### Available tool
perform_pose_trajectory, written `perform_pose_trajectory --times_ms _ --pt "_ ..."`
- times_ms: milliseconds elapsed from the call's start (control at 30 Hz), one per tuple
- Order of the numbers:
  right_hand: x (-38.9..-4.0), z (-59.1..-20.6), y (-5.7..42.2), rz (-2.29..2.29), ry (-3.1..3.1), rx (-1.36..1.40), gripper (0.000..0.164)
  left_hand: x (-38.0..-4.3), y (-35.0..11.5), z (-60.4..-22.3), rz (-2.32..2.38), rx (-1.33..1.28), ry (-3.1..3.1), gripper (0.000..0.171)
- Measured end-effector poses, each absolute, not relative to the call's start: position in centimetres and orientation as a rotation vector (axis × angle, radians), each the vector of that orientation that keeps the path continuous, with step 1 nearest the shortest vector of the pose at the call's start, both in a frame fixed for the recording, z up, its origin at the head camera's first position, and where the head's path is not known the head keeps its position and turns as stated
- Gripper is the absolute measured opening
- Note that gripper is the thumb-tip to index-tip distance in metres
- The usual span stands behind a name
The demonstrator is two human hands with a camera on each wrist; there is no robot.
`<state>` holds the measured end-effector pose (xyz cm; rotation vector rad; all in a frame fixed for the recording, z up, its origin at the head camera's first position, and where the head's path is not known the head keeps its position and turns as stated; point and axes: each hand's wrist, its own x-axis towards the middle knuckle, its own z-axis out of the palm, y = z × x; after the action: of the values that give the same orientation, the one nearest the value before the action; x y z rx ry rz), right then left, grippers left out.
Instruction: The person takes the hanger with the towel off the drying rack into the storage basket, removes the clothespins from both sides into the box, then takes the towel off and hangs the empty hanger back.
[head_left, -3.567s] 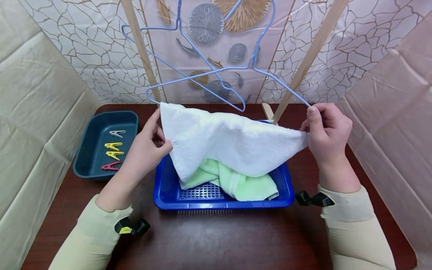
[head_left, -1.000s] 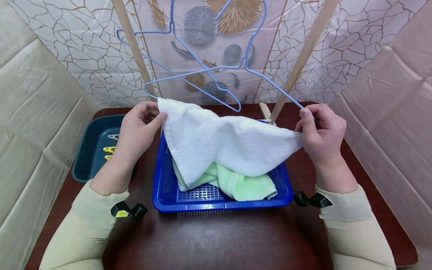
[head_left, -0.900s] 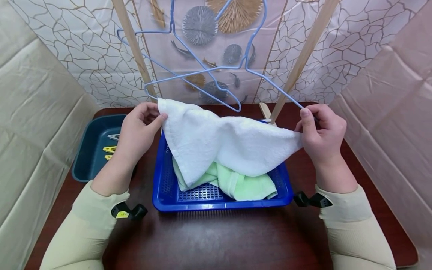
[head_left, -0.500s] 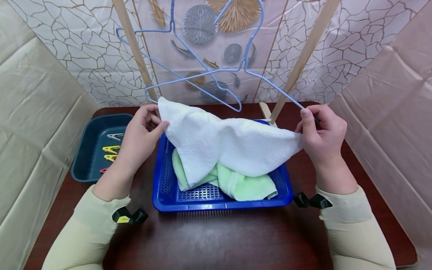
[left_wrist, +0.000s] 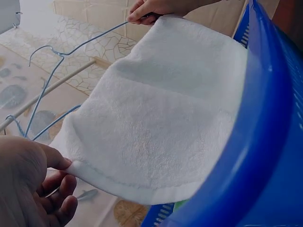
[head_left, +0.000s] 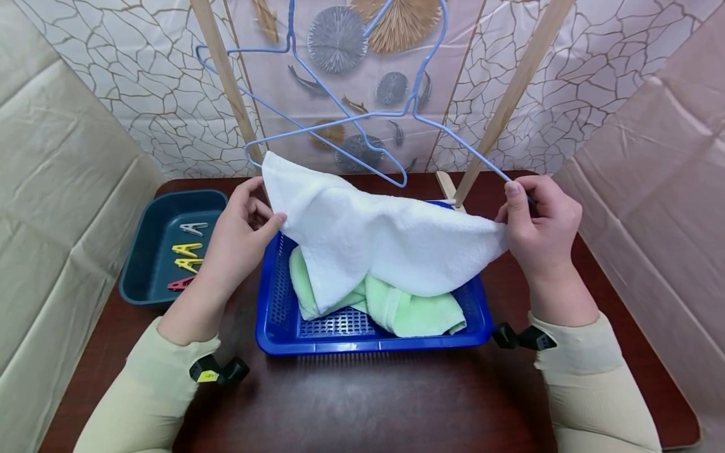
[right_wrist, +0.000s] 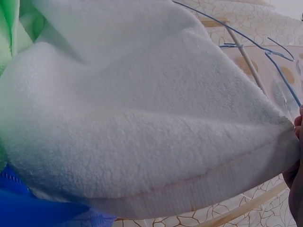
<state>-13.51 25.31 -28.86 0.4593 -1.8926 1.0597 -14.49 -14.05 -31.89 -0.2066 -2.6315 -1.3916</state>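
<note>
A white towel stretches between both hands, across the lower part of a blue wire clothes hanger. My left hand pinches the towel's left edge between thumb and finger, as the left wrist view shows, with the other fingers loosely bent. At the hanger's right end, my right hand grips the wire together with the towel's right corner. The cloth hides the hanger's bottom bar. Its lower edge hangs over a light green towel lying in a blue basket.
Left of the basket stands a dark teal tray holding several clothespins, among them a yellow clothespin and a red clothespin. Behind, a second hanger hangs between wooden posts. Fabric walls enclose both sides of the table.
My left hand rose to the towel's upper left corner, then slid lower along the edge. That corner now stands higher, in front of the hanger's left end. My right hand keeps its hold.
</note>
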Motion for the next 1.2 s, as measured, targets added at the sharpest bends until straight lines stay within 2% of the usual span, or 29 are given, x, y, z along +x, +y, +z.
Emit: perform_pose_trajectory --times_ms 1200 --pt "-13.6 -28.9 25.1 1.125 -1.878 0.456 0.020 -13.3 -14.1 -33.8 -1.380 -0.144 -2.861 0.076"
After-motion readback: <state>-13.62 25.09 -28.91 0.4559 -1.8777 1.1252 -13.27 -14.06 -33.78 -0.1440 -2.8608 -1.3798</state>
